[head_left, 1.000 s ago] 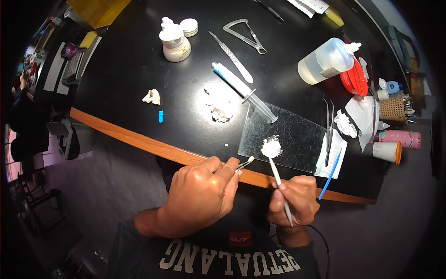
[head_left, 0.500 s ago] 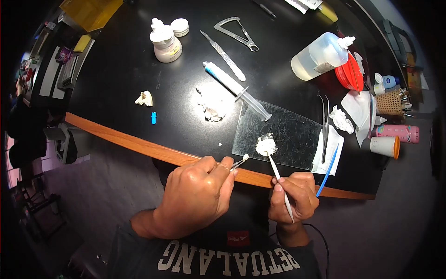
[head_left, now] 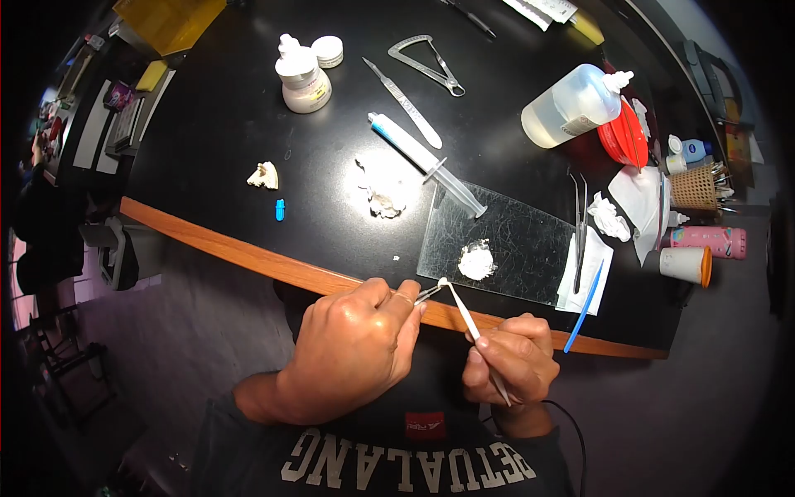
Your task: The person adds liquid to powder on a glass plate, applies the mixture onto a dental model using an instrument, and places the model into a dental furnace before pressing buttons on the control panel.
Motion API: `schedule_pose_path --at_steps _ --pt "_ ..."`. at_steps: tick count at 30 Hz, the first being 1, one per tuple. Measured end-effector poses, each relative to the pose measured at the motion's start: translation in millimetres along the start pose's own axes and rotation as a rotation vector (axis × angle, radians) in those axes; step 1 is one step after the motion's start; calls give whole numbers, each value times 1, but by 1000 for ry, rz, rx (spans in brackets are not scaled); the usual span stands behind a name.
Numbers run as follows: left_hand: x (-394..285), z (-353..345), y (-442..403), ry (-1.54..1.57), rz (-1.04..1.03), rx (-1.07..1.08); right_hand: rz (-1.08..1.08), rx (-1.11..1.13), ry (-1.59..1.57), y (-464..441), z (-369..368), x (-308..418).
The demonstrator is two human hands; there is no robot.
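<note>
My left hand [head_left: 352, 344] is closed on thin metal tweezers [head_left: 426, 293], with a small white piece [head_left: 444, 282] at their tips. A slim white spatula [head_left: 465, 312] is pinched in my right hand [head_left: 513, 360], and its upper tip touches or nearly touches that piece. Just beyond the hands, a glass slab [head_left: 530, 240] lies near the table's wooden edge, bearing a mound of white paste [head_left: 476, 261]. The plunger end of a syringe [head_left: 414, 149] rests over the slab's far left corner.
Metal tweezers [head_left: 580, 236] and a blue stick [head_left: 585, 306] lie on white paper at the right. Beyond are a large bottle [head_left: 571, 106], a scalpel [head_left: 403, 103], a caliper [head_left: 426, 65] and a small bottle [head_left: 305, 81]. At left are a cream piece [head_left: 263, 176] and a blue piece [head_left: 280, 209].
My right hand has moved the spatula tip left, off the paste mound to the small white piece. My left hand keeps its hold on the tweezers. The camera view has shifted slightly.
</note>
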State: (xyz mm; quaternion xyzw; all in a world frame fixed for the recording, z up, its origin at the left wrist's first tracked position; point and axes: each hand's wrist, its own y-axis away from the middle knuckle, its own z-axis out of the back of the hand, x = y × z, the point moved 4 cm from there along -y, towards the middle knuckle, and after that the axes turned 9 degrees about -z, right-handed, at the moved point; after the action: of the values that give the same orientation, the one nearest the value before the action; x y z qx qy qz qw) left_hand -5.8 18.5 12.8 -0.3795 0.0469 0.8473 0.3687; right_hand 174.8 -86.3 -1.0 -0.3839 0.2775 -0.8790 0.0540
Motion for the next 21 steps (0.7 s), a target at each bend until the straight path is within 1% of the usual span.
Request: schedule_pose_path --at_steps 4,8,11,21 --pt "1 0 0 -2 -11 -2 6 3 -1 -1 -3 -2" --pt "2 0 0 11 0 -4 -35 -22 0 -1 -3 -2" --pt "2 0 0 16 -3 -2 -31 2 3 -2 -3 0" --pt "2 1 -1 20 -8 5 35 0 9 -2 -6 -1"
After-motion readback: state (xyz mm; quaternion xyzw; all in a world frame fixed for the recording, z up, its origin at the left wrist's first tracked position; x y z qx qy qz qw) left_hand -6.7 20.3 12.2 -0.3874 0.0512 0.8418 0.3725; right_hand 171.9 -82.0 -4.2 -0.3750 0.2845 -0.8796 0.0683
